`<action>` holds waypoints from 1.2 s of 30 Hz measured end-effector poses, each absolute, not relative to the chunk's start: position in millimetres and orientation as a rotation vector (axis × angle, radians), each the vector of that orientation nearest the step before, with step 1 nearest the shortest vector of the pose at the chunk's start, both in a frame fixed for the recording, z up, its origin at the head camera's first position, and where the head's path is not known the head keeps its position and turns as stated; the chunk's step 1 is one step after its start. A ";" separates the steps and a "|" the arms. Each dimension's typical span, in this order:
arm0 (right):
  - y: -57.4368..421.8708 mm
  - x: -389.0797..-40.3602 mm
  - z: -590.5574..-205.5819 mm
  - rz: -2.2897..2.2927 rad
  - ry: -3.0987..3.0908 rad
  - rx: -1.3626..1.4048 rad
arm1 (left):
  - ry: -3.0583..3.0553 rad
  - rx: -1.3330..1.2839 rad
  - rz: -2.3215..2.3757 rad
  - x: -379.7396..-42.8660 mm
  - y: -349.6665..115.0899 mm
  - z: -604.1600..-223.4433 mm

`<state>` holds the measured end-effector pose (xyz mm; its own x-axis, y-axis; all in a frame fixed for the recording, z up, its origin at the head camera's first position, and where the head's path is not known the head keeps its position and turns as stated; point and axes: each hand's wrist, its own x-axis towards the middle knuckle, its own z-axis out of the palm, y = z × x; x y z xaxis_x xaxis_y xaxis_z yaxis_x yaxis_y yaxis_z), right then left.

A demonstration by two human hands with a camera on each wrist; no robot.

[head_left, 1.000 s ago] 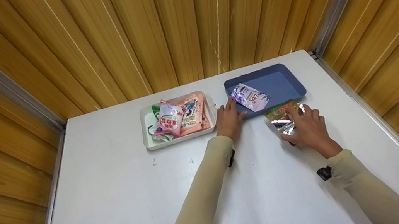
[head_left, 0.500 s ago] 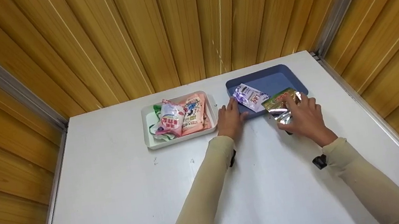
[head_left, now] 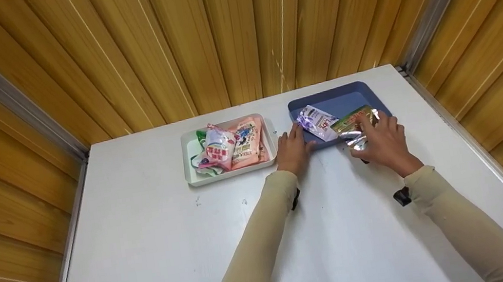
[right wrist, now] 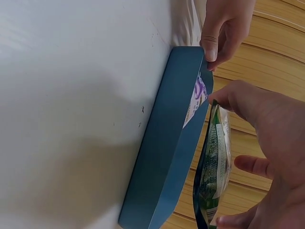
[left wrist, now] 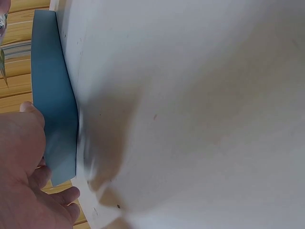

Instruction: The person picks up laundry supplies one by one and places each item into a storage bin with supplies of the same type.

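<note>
My right hand holds a shiny green, gold and silver pouch by its edges, over the front right of a blue tray. In the right wrist view the pouch spans between thumb and fingers, above the tray's wall. My left hand grips the tray's front left corner; in the left wrist view its thumb lies at the rim of the tray wall. A purple and white packet lies inside the blue tray, beside the held pouch.
To the left stands a white tray holding a pink and white bag, pink packets and a green and white packet. Both trays sit on a white table, with wood-look panels on three sides.
My right hand has carried the pouch up and away from me, from the tray's front edge to over its inside. The left hand has stayed at the tray's corner.
</note>
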<state>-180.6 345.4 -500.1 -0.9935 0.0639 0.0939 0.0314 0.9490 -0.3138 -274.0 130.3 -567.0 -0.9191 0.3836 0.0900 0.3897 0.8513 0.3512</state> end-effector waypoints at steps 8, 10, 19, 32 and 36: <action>346.1 -187.7 -494.8 0.478 -3.002 -0.061 | -2.999 -0.630 -0.506 -275.3 131.1 -568.7; 346.3 -190.0 -493.6 0.482 -3.004 -0.060 | -3.006 -0.628 -0.508 -275.5 131.5 -568.8; 346.1 -201.4 -491.1 0.502 -2.999 0.003 | -3.021 -0.613 -0.553 -274.8 131.4 -567.4; 339.6 -221.6 -487.6 0.549 -3.053 -0.012 | -3.041 -0.596 -0.588 -273.9 130.8 -565.9; 339.3 -226.5 -485.8 0.559 -3.067 -0.023 | -3.037 -0.604 -0.577 -273.6 131.2 -565.6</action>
<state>-226.5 339.3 -485.8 -0.9996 0.0189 0.0210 0.0102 0.9356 -0.3530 -273.6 131.2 -565.6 -0.9265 0.3711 0.0620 0.3680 0.8594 0.3551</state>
